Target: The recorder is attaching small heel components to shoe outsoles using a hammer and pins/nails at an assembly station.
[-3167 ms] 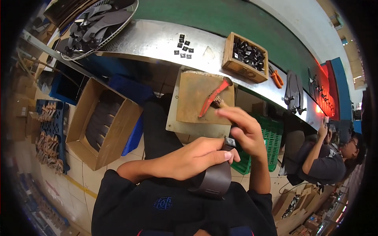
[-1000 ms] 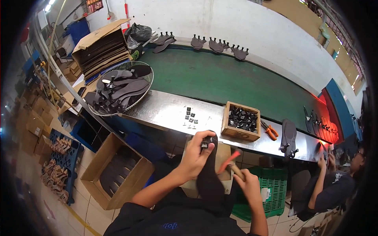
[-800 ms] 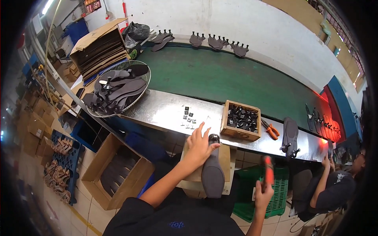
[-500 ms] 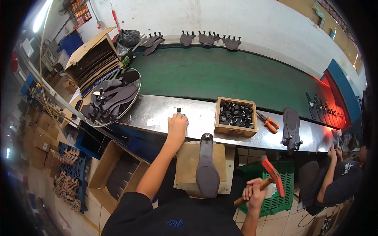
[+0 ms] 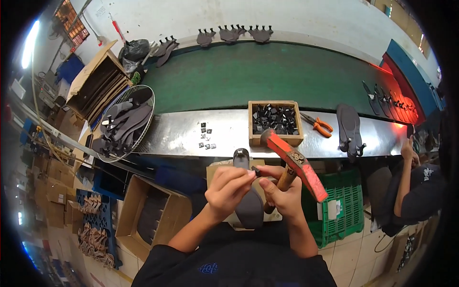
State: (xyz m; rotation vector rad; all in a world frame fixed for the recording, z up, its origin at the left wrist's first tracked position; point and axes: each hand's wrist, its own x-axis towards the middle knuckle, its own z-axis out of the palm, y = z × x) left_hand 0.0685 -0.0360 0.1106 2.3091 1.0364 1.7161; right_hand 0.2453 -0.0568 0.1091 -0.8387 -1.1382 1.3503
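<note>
Left hand [image 5: 229, 191], bare: thumb and forefinger brought together at the tips on a small square black piece [image 5: 256, 171], other fingers curled; right hand [image 5: 285, 193], bare: fingers folded round the brown wooden handle of a hammer with a worn red head [image 5: 301, 167], head raised to the far right, thumb and forefinger close against the same small piece, contact of their tips hard to make out. One dark grey shoe sole [image 5: 249, 210], lying lengthwise on a tan block [image 5: 213, 170] just beneath the hands, partly hidden by them, black heel end far, broad end near. One bright metal bench strip [image 5: 177, 134], running left to right beyond the block, bearing, from left: a round white wire basket [image 5: 152, 112] heaped with dark soles; a loose group of small black squares [image 5: 204, 130]; an open wooden box [image 5: 291, 140] filled with small black pieces; pliers with orange handles [image 5: 322, 128]; dark heeled soles laid side by side [image 5: 348, 125]. One wide green belt [image 5: 248, 76], beyond the strip, further soles along its far edge, heels up. Floor, left: an open brown cardboard box [image 5: 179, 205] with dark soles inside; floor, right: a green plastic crate [image 5: 349, 205]. Far right: a co-worker's forearm [image 5: 403, 191], near the strip's end
</note>
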